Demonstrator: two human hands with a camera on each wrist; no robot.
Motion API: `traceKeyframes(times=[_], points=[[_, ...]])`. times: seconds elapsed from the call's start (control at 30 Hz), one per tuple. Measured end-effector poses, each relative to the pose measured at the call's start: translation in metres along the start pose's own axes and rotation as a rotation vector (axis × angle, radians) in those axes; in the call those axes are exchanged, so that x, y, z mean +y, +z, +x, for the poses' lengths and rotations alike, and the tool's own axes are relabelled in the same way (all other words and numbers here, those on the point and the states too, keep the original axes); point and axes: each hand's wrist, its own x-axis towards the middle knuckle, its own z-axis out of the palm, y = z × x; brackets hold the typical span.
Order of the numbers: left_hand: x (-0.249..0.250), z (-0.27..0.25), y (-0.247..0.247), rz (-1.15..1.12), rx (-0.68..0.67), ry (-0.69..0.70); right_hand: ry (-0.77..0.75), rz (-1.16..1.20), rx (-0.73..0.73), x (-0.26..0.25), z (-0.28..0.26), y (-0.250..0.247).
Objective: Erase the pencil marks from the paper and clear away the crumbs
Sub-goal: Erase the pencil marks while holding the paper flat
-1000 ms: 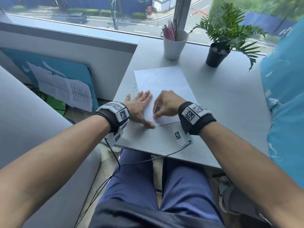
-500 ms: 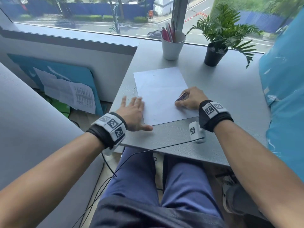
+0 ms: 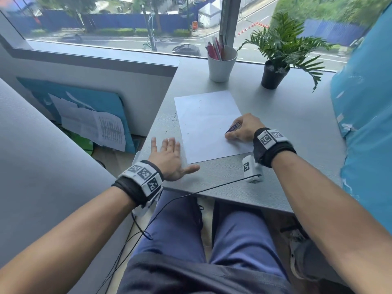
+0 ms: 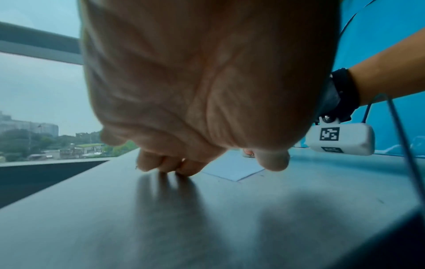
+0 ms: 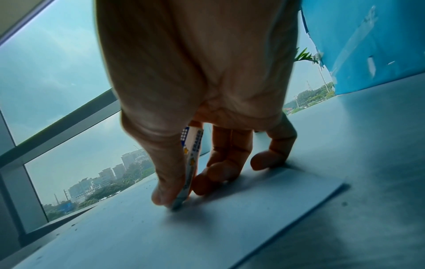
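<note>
The right hand point(image 3: 244, 129) pinched the eraser point(image 3: 233, 127) against the paper point(image 3: 203, 122); the left hand point(image 3: 169, 159) lay spread beside it. Unpinned, the paper could slide, scattering crumbs point(image 3: 174, 122).

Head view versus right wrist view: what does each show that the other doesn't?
Only the head view shows the left hand spread open on the desk beside the paper, dark crumbs off the sheet's left edge, the pen cup and the potted plant. Only the right wrist view shows the eraser's tip touching the sheet. Both show the right hand pinching the eraser on the paper.
</note>
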Motion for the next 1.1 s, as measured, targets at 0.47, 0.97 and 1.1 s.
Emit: traceKeyframes(times=[0.47, 0.97, 1.1], points=[[0.008, 0.055, -0.027, -0.153, -0.062, 0.306, -0.115, -0.087, 0.04, -0.027, -0.009, 0.019], [0.008, 0.062, -0.031, -0.205, -0.037, 0.276, -0.147, -0.133, 0.025, -0.043, -0.016, 0.033], [0.007, 0.064, -0.033, -0.22, -0.037, 0.27, -0.205, -0.19, -0.155, -0.054, -0.021, 0.032]])
